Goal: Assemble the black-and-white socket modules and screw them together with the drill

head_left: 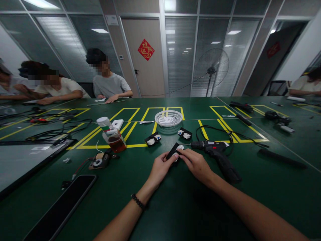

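Observation:
Both hands meet over a small flat black piece with white material on it [173, 150], above the green table. My left hand [159, 168] grips its near left side, the thumb lying along it. The fingers of my right hand [196, 163] are closed on its white part from the right and cover much of it. Two similar black-and-white pieces lie just beyond: one to the left [152, 139], one to the right [185, 134]. A black power drill [213, 147] lies on its side by my right hand, its thin bit pointing at the held piece.
A white plastic basket [168, 118] stands farther back. On the left are a bottle of amber liquid [117, 142], a small motor-like part [99, 162], a phone [62, 207] and a screen [30, 160]. A black rod [282, 158] lies right. People sit across the table.

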`<state>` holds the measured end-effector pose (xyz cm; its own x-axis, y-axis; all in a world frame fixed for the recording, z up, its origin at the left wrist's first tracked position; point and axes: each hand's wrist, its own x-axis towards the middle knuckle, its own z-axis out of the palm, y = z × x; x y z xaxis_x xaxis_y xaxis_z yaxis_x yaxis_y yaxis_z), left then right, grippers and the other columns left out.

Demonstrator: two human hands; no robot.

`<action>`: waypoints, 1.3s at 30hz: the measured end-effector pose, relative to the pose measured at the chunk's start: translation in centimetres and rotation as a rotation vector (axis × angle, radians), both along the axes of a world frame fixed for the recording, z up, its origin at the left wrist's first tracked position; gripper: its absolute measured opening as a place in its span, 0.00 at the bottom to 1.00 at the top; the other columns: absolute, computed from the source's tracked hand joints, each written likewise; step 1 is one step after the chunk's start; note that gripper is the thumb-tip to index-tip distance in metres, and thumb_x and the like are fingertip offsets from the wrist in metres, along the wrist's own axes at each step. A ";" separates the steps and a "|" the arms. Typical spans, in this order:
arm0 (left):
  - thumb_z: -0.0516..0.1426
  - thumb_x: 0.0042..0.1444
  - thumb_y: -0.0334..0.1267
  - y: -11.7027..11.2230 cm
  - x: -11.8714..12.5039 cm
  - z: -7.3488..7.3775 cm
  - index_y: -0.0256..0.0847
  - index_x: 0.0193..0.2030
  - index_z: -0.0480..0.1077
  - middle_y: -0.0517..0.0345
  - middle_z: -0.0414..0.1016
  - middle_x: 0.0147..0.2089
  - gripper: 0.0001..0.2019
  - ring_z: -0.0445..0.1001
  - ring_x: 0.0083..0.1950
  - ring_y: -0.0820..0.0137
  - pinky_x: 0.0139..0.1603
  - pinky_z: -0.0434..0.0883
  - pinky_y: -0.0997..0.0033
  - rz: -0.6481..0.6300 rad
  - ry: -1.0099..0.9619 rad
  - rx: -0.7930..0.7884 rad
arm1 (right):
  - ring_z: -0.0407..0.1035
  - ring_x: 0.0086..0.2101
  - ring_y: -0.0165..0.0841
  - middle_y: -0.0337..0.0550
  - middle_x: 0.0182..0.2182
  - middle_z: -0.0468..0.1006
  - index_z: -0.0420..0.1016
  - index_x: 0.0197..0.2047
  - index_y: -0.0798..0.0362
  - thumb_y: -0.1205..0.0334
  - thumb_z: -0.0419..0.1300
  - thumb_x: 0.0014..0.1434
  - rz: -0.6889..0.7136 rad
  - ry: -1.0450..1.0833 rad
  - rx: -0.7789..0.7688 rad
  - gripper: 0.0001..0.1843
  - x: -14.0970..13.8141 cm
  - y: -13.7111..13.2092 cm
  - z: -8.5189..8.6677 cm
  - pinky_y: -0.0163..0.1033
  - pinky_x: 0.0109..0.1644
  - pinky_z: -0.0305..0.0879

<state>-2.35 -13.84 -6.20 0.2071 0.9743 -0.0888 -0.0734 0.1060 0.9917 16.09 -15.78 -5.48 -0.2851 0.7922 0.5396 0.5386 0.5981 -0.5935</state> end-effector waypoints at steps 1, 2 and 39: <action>0.65 0.49 0.50 0.0 0.0 0.0 0.37 0.50 0.76 0.50 0.81 0.40 0.24 0.76 0.35 0.69 0.35 0.69 0.75 -0.001 -0.002 -0.001 | 0.72 0.50 0.41 0.47 0.51 0.77 0.70 0.61 0.45 0.65 0.52 0.68 0.002 -0.014 0.006 0.20 0.1 0.0 -0.1 0.49 0.57 0.69; 0.65 0.49 0.50 0.1 0.0 -0.1 0.37 0.50 0.76 0.50 0.81 0.40 0.25 0.76 0.35 0.69 0.35 0.70 0.75 0.002 -0.003 -0.001 | 0.72 0.50 0.41 0.47 0.50 0.77 0.69 0.61 0.45 0.65 0.52 0.68 0.005 -0.033 0.017 0.20 0.2 0.1 -0.2 0.49 0.56 0.69; 0.64 0.53 0.45 -0.8 0.3 0.7 0.35 0.52 0.74 0.45 0.78 0.48 0.22 0.77 0.46 0.64 0.48 0.72 0.67 -0.094 -0.144 -0.024 | 0.70 0.28 0.31 0.44 0.41 0.73 0.76 0.53 0.44 0.59 0.56 0.66 0.080 0.354 -0.216 0.14 -0.2 0.0 0.4 0.37 0.27 0.69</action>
